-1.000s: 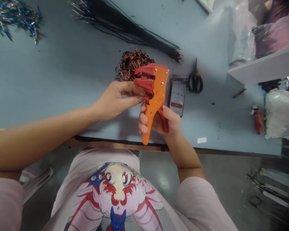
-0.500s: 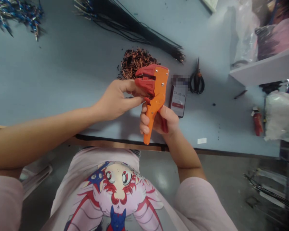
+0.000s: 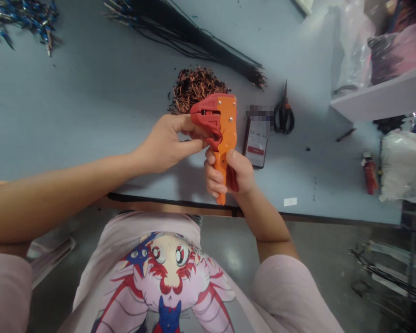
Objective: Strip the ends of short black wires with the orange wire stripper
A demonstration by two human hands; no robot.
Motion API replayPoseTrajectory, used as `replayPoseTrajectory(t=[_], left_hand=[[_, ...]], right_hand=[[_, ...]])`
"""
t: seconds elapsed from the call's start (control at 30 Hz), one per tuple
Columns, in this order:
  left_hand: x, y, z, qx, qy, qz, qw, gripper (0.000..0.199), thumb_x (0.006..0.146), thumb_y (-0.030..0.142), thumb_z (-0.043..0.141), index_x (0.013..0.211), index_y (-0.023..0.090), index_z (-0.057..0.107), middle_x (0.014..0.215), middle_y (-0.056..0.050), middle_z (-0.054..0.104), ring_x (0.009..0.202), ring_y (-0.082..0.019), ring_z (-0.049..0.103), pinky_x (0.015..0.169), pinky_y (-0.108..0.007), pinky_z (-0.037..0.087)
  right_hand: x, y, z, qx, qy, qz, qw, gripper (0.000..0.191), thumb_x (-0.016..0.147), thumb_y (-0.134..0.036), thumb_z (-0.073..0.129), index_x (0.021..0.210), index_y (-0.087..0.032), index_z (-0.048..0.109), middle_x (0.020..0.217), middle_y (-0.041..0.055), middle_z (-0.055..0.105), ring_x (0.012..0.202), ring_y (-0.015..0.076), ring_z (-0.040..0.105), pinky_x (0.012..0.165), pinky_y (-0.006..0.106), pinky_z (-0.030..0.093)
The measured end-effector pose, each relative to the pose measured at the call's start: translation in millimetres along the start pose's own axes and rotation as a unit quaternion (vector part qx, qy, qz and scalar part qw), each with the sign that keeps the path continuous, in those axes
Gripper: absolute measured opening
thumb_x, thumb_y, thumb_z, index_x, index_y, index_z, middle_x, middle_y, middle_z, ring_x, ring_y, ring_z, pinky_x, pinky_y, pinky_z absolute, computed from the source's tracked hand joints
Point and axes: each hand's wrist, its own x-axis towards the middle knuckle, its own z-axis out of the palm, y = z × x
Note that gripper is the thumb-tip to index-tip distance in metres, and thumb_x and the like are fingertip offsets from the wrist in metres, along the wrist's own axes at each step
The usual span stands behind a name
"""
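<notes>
An orange and red wire stripper (image 3: 228, 122) stands upright in my right hand (image 3: 230, 173), its handles squeezed between fingers and thumb. My left hand (image 3: 169, 143) is beside the tool's red jaws, thumb and fingers drawn together near their lower edge. The fingertips are partly behind the jaws, and whatever they pinch is hidden. Just behind the jaws lies a heap of short copper and black wire scraps (image 3: 197, 85). A long bundle of black wires (image 3: 194, 39) stretches across the table beyond the heap.
Right of the tool lie a phone (image 3: 255, 143) and black-handled scissors (image 3: 284, 115). Blue-ended pieces (image 3: 24, 18) are piled at the far left. A red lighter (image 3: 370, 175), a plastic bag (image 3: 405, 166) and a white shelf (image 3: 381, 99) are at the right. The table edge (image 3: 176, 207) runs near my body.
The wire stripper has turned more upright and its head has shifted slightly left. My right hand has squeezed its handles closer together. My left hand has barely moved.
</notes>
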Motion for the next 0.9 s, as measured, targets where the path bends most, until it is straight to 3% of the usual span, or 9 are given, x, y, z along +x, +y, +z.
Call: replayPoseTrajectory(t=[0.2,0.37,0.43,0.53,0.67,0.77,0.9], left_hand=[[0.7,-0.2,0.4,0.025,-0.003,-0.02,1.0,0.015,0.085,0.024,0.067,0.094,0.018,0.076,0.08,0.0,0.073,0.074,-0.013,0.064,0.074,-0.027,0.051],[5.2,-4.6,-9.0,0.147,-0.01,-0.082,0.986,0.014,0.085,0.021,0.062,0.089,0.016,0.074,0.083,-0.001,0.071,0.077,-0.016,0.064,0.077,-0.03,0.051],[8.5,-6.6,-16.3,0.257,-0.007,-0.083,0.963,0.011,0.083,0.02,0.063,0.086,0.017,0.073,0.085,-0.002,0.07,0.082,-0.019,0.064,0.083,-0.033,0.051],[12.8,-6.8,-26.4,0.419,-0.008,-0.085,0.904,0.012,0.085,0.022,0.062,0.091,0.018,0.072,0.094,-0.006,0.068,0.094,-0.024,0.063,0.093,-0.04,0.048],[13.7,-5.6,-33.9,0.501,-0.028,-0.092,0.86,0.017,0.092,0.025,0.056,0.099,0.015,0.068,0.101,-0.009,0.066,0.1,-0.027,0.061,0.098,-0.046,0.045],[10.5,-5.6,-32.4,0.512,-0.066,-0.018,0.856,0.015,0.092,0.026,0.056,0.097,0.017,0.067,0.094,-0.007,0.067,0.092,-0.024,0.063,0.087,-0.038,0.049],[-3.5,0.4,-8.9,0.419,-0.191,0.209,0.863,0.013,0.093,0.023,0.053,0.088,0.019,0.065,0.081,-0.003,0.069,0.074,-0.017,0.062,0.067,-0.029,0.047]], right_hand=[[1.9,-1.8,3.5,0.031,-0.012,-0.019,0.999,0.041,0.09,-0.062,0.057,0.087,-0.023,0.045,0.053,-0.0116,0.041,0.032,0.0053,0.03,0.033,0.019,0.039],[0.8,-9.4,1.4,0.008,0.05,-0.045,0.998,0.04,0.086,-0.06,0.061,0.093,-0.022,0.052,0.07,-0.0021,0.06,0.051,0.0133,0.055,0.05,0.031,0.056],[-2.4,-14.6,-0.8,-0.021,0.102,-0.066,0.992,0.04,0.083,-0.059,0.064,0.095,-0.022,0.055,0.083,0.0023,0.066,0.065,0.0177,0.064,0.06,0.036,0.06],[-7.6,-22.2,-4.3,-0.05,0.165,-0.053,0.984,0.03,0.087,-0.05,0.062,0.099,-0.023,0.059,0.097,0.0039,0.07,0.075,0.0195,0.068,0.07,0.038,0.062],[-7.4,-29.2,-7.4,-0.02,0.192,-0.033,0.981,0.024,0.098,-0.038,0.045,0.098,-0.021,0.062,0.092,0.0036,0.071,0.071,0.0178,0.07,0.067,0.035,0.062],[-2.7,-33.8,-8.2,0.011,0.198,-0.018,0.98,0.032,0.102,-0.042,0.04,0.094,-0.02,0.061,0.084,0.0025,0.071,0.066,0.0165,0.069,0.063,0.033,0.061],[1.0,-39.3,-7.6,0.035,0.226,-0.023,0.973,0.035,0.103,-0.044,0.04,0.088,-0.02,0.06,0.078,0.0021,0.07,0.061,0.0166,0.068,0.057,0.032,0.06]])
